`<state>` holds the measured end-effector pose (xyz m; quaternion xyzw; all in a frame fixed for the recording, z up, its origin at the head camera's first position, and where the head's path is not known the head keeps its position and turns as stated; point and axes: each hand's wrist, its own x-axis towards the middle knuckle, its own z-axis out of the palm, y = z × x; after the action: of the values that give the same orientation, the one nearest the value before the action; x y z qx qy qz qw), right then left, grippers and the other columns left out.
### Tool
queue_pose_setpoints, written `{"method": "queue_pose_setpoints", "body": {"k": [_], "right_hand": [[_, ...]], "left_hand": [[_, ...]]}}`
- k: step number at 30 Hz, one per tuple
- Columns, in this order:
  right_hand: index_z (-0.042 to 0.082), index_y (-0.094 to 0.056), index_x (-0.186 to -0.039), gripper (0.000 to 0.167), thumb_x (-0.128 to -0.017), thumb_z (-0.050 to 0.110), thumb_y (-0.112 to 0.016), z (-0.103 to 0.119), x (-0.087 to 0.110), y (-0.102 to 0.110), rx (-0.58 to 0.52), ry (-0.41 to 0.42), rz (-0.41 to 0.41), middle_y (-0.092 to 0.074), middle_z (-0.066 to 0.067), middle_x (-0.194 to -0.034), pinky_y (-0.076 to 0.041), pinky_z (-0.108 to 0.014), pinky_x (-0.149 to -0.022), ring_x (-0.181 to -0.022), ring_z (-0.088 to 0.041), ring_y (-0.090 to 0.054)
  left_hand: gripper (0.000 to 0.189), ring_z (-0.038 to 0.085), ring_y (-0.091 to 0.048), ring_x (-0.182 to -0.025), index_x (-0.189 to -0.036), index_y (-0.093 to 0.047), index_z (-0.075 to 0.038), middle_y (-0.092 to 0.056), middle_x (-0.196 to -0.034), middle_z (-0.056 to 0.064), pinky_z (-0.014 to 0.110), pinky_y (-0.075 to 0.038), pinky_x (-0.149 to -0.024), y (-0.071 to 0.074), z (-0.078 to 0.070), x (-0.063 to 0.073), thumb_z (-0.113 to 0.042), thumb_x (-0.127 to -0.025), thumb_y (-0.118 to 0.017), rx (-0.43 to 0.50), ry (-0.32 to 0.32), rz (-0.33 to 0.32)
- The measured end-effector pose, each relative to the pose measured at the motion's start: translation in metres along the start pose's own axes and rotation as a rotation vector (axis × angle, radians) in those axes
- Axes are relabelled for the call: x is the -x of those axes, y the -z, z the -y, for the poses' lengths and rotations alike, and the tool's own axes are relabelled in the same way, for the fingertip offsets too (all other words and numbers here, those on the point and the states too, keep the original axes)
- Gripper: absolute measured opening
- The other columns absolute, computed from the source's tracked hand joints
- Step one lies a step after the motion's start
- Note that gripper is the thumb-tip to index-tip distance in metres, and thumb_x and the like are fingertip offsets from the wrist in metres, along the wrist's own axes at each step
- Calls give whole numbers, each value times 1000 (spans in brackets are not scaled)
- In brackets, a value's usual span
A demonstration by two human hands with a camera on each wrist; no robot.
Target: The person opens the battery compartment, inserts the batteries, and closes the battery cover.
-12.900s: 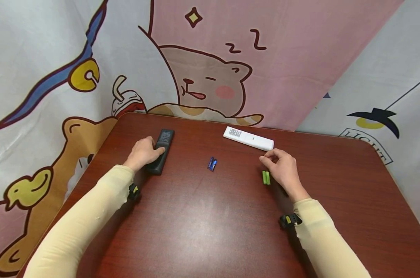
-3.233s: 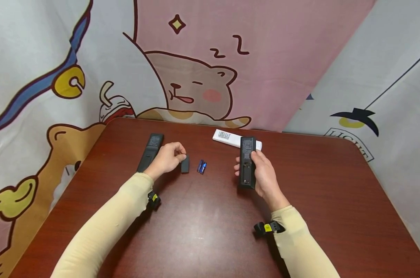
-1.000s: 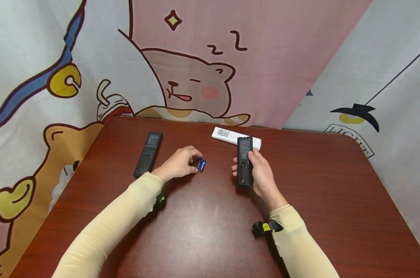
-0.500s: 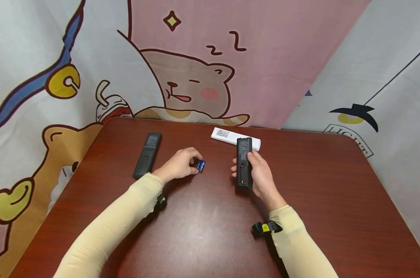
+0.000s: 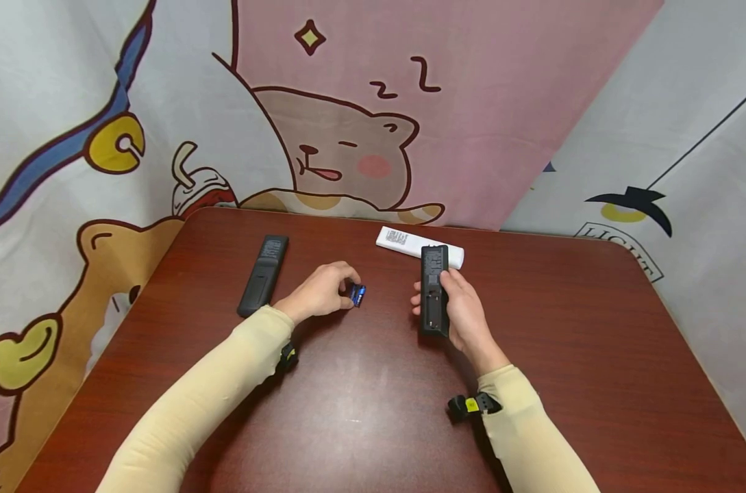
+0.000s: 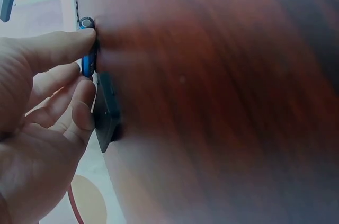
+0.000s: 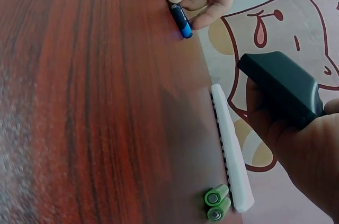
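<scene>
My left hand (image 5: pixel 322 291) reaches to the blue batteries (image 5: pixel 357 296) on the table, pinching them between thumb and fingertips. In the left wrist view a blue battery (image 6: pixel 88 60) shows between the fingers, with a dark battery cover (image 6: pixel 107 110) lying right beside them. The head view hides that cover behind the hand. My right hand (image 5: pixel 465 311) grips a black remote control (image 5: pixel 434 274), back side up, its battery compartment uncovered and showing metal contacts. The right wrist view has this remote (image 7: pixel 280 86) held above the table.
A second black remote (image 5: pixel 264 275) lies face down at the left, its cover on. Behind the held remote lies a white remote (image 5: pixel 403 239). Two green batteries (image 7: pixel 216 203) sit near it in the right wrist view. A printed curtain (image 5: pixel 471 123) hangs behind the brown table (image 5: pixel 360 411).
Over the earlier frames my right hand has picked up the black remote, and my left hand has let go of its cover and moved right to the blue batteries. The last second shows little movement.
</scene>
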<state>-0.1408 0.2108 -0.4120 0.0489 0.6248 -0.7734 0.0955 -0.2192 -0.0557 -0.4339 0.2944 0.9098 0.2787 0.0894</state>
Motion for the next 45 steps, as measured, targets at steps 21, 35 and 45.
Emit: {"method": "queue_pose_setpoints", "body": {"k": [21,35,45], "right_hand": [[9,-30,-156,47,-114,30,-25,-3,-1,-4,12,0,4,-53,-28,-130,-62,-44,-85,-89,-19,-71],[7,-32,-154,45,-114,27,-24,-5,-3,-10,-29,3,-2,-55,-28,-126,-63,-42,-80,-86,-20,-72],[7,-32,-154,45,-115,27,-23,-9,-4,-11,-28,1,8,-55,-28,-126,-62,-42,-80,-86,-19,-71]], "left_hand": [[37,20,-62,-92,-117,-70,-4,-65,-110,8,34,-54,-78,7,-2,9,-10,-83,-84,21,6,-49],[36,19,-62,-90,-115,-71,-3,-65,-107,6,33,-53,-78,11,-13,12,-10,-82,-84,44,-53,-94],[38,18,-62,-91,-115,-71,-1,-65,-106,7,32,-53,-80,7,-25,12,-12,-82,-86,67,-96,-108]]}}
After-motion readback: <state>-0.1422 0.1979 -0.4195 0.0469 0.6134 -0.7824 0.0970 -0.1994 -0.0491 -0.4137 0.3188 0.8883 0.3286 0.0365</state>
